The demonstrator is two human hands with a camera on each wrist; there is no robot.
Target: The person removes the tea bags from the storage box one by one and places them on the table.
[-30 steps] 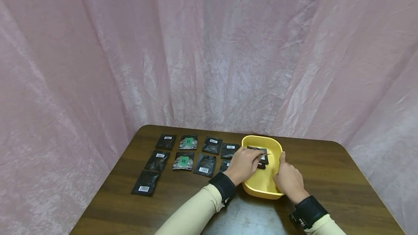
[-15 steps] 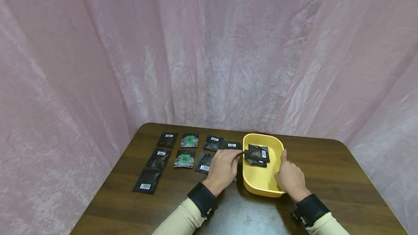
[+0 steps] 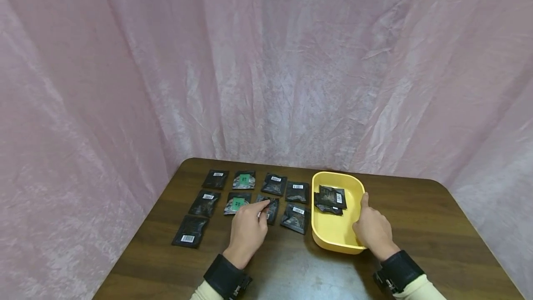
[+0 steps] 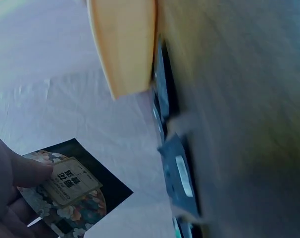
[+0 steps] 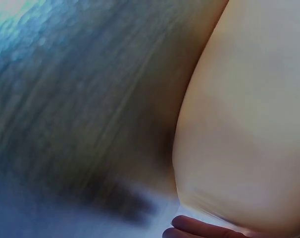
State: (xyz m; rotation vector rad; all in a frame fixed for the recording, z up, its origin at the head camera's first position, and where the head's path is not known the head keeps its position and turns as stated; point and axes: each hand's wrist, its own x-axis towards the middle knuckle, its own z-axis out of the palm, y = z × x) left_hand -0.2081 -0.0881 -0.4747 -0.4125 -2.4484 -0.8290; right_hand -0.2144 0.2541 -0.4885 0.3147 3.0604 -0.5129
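Observation:
In the left wrist view my left hand (image 4: 14, 171) pinches a small dark sachet (image 4: 78, 191) with a floral front and pale label, thumb across its face. From the head, my left hand (image 3: 248, 227) hovers over the middle of the rows, partly covering a black sachet (image 3: 272, 211); the held sachet barely shows there. My right hand (image 3: 374, 228) grips the right rim of a yellow tub (image 3: 336, 237), one finger extended along the edge. Black sachets (image 3: 332, 196) with barcode labels overlap inside the tub. The right wrist view shows fingertips (image 5: 199, 229) against the tub's side.
Left of the tub, rows of sachets lie flat: barcoded ones such as a black sachet (image 3: 294, 218) beside the tub, and two with green squares, one a green-marked sachet (image 3: 244, 180). A wooden table (image 3: 416, 216) carries everything; a pink curtain (image 3: 266, 68) hangs behind it.
My left hand has drawn back from over the tub, moving left across the table with a sachet in its fingers. The right hand stays at the tub's rim.

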